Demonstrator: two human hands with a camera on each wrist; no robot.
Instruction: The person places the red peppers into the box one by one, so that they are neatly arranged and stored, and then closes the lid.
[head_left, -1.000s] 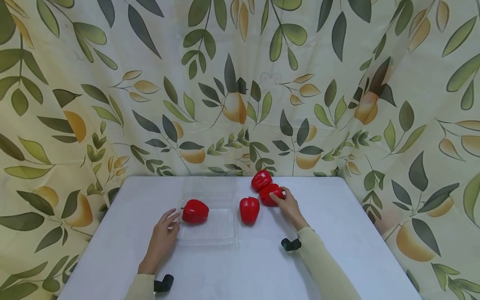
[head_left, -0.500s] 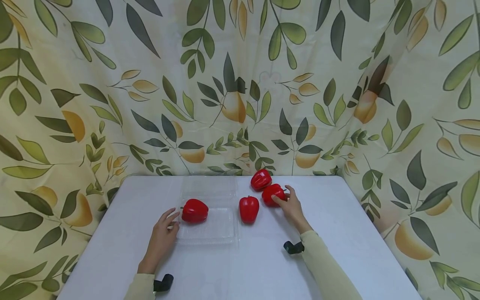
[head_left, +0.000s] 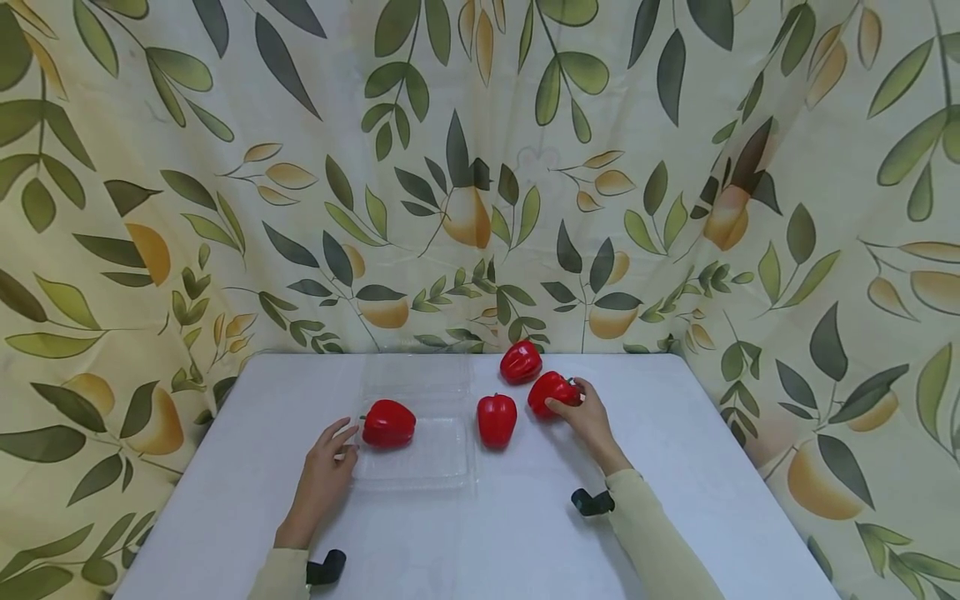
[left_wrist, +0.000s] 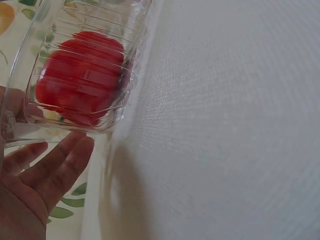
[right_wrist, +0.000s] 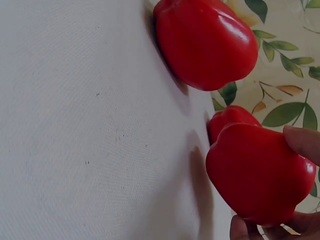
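Observation:
My right hand (head_left: 590, 419) grips a red bell pepper (head_left: 552, 395) by its stem end, thumb on one side and fingers on the other. In the right wrist view this pepper (right_wrist: 260, 172) appears raised off the table, its shadow apart from it. A second bell pepper (head_left: 521, 362) lies behind it, and a third (head_left: 497, 421) stands to its left. My left hand (head_left: 327, 467) rests at the left side of a clear plastic clamshell box (head_left: 442, 467), its fingers (left_wrist: 70, 167) loosely extended against the wall. One more red bell pepper (head_left: 389, 424) lies inside the box, towards its left.
The box's transparent lid (head_left: 416, 375) lies folded back towards the table's far edge. A white cloth covers the table (head_left: 525, 533). Behind it hangs a leaf-patterned curtain (head_left: 465, 275). Black camera mounts (head_left: 592, 502) sit at both wrists.
The right hand has moved slightly right and nearer with its bell pepper, parting it from the one behind. The left hand and the box stay in place.

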